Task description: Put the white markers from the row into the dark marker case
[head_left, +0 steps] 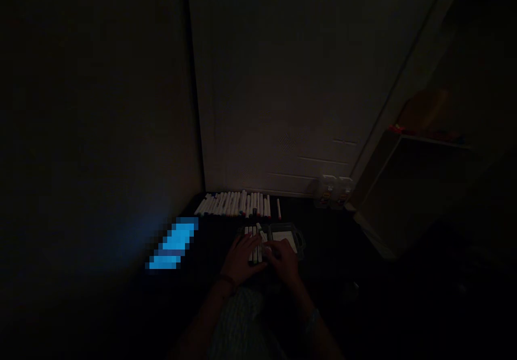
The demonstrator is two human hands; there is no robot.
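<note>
Table point(331, 236): black, standing against pale panel point(283, 80) — room lying dim
Case point(281, 225): holding white markers point(254, 255)
Left hand point(239, 256): spreading over them
Right hand point(285, 262): pinching one tilted marker point(260, 229)

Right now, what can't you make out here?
In the head view:
Pens in the case: partly hidden by the left hand.
Right hand: whether it grips the tilted pen, too dark.
Blue patch: pixelation hides what it is.
Packs: print too small and dark.
</note>
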